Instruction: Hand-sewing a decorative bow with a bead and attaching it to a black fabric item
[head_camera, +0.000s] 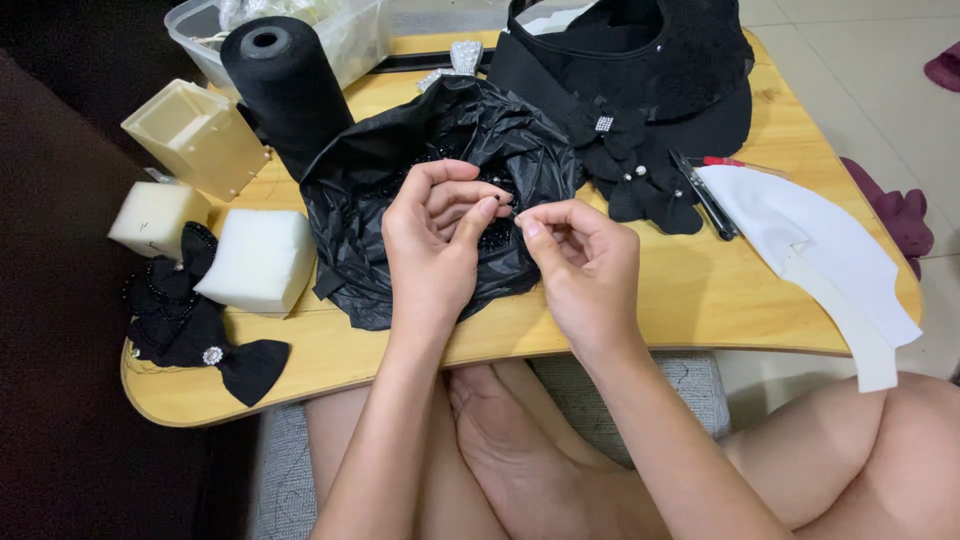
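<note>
Fingertips of the left hand (435, 235) and right hand (580, 260) met, pinched shut on something too small to tell. They hovered over a black bag (440, 150) of beads on the table (700, 290), beside a thread cone (285, 85).

The tabletop (700, 290) is pale yellow wood. At its middle lies a glossy black plastic bag (440, 150) holding black beads (492, 232). Far left stands a black thread cone (283, 85) beside a cream box (195, 137). Two white foam blocks (258, 258) sit left, near black bows (200, 335) with sparkling silver centres. A white cut piece (820, 250) lies right.
</note>
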